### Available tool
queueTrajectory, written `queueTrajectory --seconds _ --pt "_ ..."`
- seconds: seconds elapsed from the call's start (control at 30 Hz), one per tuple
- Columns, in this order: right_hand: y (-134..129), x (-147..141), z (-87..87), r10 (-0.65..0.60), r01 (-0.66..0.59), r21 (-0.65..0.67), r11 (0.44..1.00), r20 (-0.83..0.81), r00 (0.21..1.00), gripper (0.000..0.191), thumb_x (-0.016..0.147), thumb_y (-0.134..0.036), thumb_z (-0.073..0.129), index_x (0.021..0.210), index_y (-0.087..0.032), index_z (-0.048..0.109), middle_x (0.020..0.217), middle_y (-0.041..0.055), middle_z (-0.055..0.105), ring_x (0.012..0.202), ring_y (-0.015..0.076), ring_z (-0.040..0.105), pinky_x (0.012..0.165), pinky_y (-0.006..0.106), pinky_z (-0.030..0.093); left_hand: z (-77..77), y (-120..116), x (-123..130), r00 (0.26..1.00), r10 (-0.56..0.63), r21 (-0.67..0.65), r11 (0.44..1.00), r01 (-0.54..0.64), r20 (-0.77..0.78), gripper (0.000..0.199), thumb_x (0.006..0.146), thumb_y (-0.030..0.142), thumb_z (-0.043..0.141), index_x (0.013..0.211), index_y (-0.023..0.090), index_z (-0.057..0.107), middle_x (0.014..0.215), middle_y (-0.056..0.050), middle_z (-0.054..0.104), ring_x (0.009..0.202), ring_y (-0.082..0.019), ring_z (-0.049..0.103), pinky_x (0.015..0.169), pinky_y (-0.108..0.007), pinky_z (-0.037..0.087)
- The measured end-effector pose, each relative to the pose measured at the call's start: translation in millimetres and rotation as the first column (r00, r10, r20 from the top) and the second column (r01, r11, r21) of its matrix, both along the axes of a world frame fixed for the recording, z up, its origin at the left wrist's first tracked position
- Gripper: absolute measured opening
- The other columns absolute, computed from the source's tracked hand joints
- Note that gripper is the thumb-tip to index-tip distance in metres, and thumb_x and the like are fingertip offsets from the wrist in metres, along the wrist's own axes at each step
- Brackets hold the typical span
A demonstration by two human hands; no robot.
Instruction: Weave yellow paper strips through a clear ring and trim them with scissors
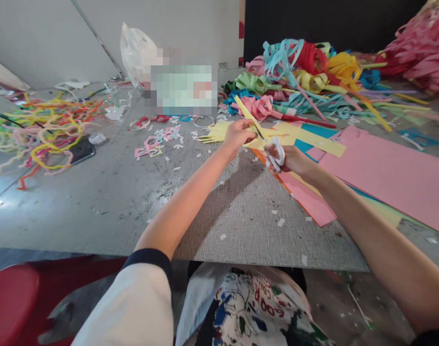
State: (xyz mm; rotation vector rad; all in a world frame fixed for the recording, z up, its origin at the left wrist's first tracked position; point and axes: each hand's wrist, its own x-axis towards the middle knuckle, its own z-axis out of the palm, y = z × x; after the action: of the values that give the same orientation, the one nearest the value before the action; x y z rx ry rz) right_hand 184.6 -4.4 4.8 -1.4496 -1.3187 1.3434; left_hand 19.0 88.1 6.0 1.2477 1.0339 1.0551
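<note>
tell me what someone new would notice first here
The big heap of curled, multicoloured paper strips at the back right grabs the eye first, with a tangle of bright pipe cleaners on the left of the grey table. In the middle, the right hand holds white-handled scissors to yellow paper gripped by the left hand.

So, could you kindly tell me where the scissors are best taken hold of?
Take the scissors by the white grip, coming from the near side, where the right hand is. The blades point away into the yellow paper, so the grip end is the safer one to approach.
</note>
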Motion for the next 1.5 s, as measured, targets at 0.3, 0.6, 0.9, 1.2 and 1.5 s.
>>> queueTrajectory --seconds 0.3,0.6,0.9,1.2,1.5 --pt "-5.4 -3.0 9.2 -0.012 0.007 0.078 0.997 0.065 0.998 0.031 0.096 -0.025 0.076 0.072 -0.021 0.057 0.057 -0.0007 0.052 0.049 0.0112 0.047 0.049 0.027 0.036 2.5 -1.7 -0.8 1.0 0.025 -0.011 1.0 -0.025 -0.017 0.053 0.076 -0.005 0.068 0.125 0.013 0.073 0.147 -0.013 0.07 0.087 -0.009 0.071 0.083 -0.022 0.055" --pt "-2.9 -8.2 10.8 -0.113 0.114 -0.001 0.994 0.105 0.988 0.037 0.099 -0.005 0.06 0.065 -0.018 0.058 0.053 0.0001 0.055 0.044 0.0077 0.046 0.045 0.022 0.032 4.4 2.0 -4.2 1.0 0.004 -0.053 0.999 -0.005 -0.019 0.047 0.078 -0.004 0.066 0.12 0.014 0.073 0.104 -0.005 0.078 0.072 -0.007 0.065 0.08 -0.022 0.054" --pt "4.8 -7.1 4.3 -0.041 0.038 0.04 0.998 0.067 0.997 0.042 0.103 -0.032 0.071 0.067 -0.02 0.054 0.057 0.0017 0.056 0.048 0.0091 0.047 0.045 0.024 0.031 8.9 -4.3 -3.4 1.0 0.004 -0.042 0.999 -0.005 -0.011 0.05 0.075 -0.004 0.066 0.122 0.014 0.072 0.106 -0.005 0.078 0.072 -0.007 0.063 0.081 -0.022 0.054" --pt "3.8 -7.5 4.6 -0.007 0.002 0.094 0.996 0.052 0.999 0.044 0.103 -0.023 0.067 0.062 -0.02 0.053 0.054 0.0014 0.055 0.047 0.009 0.044 0.046 0.025 0.031 4.8 0.3 -2.9 1.0 0.014 -0.058 0.998 -0.015 -0.025 0.054 0.075 -0.002 0.067 0.125 0.016 0.074 0.098 -0.004 0.077 0.078 -0.012 0.07 0.083 -0.026 0.055" --pt "-1.5 -11.2 10.4 -0.082 0.076 0.06 0.995 0.098 0.992 0.033 0.094 -0.011 0.07 0.066 -0.02 0.057 0.054 -0.0003 0.056 0.048 0.0091 0.048 0.048 0.023 0.036 6.2 0.6 -3.9 0.999 0.01 -0.055 0.998 -0.012 -0.041 0.056 0.077 0.0 0.07 0.13 0.018 0.072 0.112 -0.005 0.08 0.09 -0.014 0.074 0.085 -0.026 0.056"
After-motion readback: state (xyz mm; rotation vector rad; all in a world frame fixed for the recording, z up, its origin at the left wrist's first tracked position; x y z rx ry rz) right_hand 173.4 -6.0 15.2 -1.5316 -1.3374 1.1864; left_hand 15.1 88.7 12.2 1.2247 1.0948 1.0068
